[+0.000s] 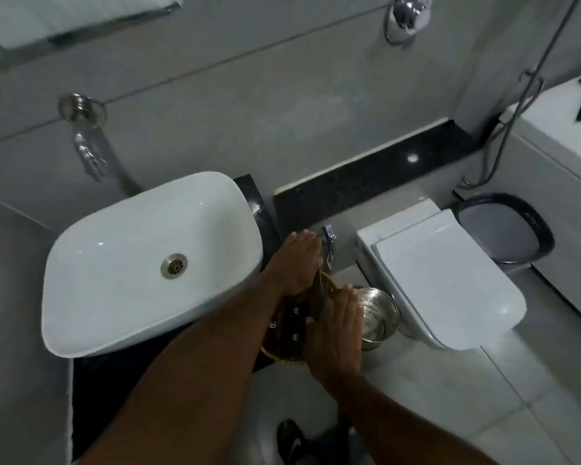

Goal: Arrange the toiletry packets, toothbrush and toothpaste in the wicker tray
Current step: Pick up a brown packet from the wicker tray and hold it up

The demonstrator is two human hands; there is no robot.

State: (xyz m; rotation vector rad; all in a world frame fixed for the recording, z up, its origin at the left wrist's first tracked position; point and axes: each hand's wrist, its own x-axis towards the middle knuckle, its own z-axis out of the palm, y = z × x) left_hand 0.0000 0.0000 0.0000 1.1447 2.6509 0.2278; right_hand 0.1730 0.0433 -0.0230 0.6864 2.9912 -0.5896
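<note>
Both flat hands, left hand (297,263) and right hand (336,330), fingers together, are flanking dark packets (294,322) in the wicker tray (329,286), its long axis running near-to-far on the worktop (262,209)

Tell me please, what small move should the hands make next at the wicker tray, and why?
Probably press the two flat hands gently toward each other to square the dark packets in the wicker tray. The left hand and right hand lie on opposite sides of them, palms open and gripping nothing, and the tray sits near the counter's edge, so a light push seems safer than lifting.
</note>
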